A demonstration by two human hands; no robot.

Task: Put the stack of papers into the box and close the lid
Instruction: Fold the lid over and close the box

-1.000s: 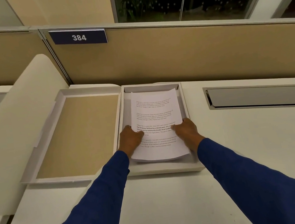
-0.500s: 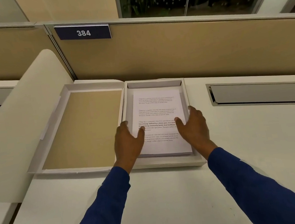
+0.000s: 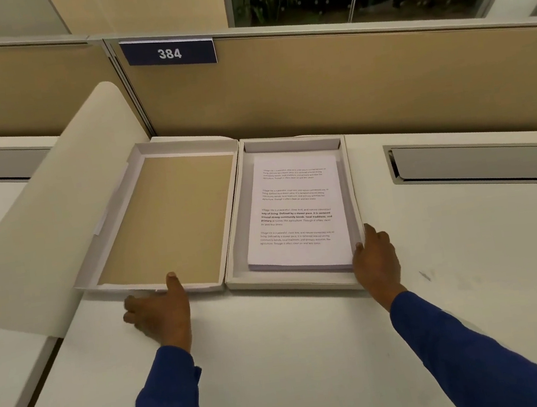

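Note:
A white stack of printed papers (image 3: 298, 206) lies flat inside the shallow white box (image 3: 290, 285) on the desk. The box's lid (image 3: 174, 221), tan inside, lies open and flat to the left, joined along the box's left wall. My left hand (image 3: 162, 314) is at the lid's near edge, thumb on the tan inner face and fingers at the edge below. At the box's near right corner is my right hand (image 3: 377, 257), its thumb inside beside the papers and its fingers along the outside of the right wall.
A tan cubicle partition with a "384" sign (image 3: 169, 53) runs behind the box. A curved cream divider panel (image 3: 44, 231) stands just left of the lid. A grey cable hatch (image 3: 481, 160) is set into the desk (image 3: 295, 352) at right.
Both hands have left the papers, which now lie settled in the box. My left hand moved left to the lid's near edge, my right hand to the box's near right corner.

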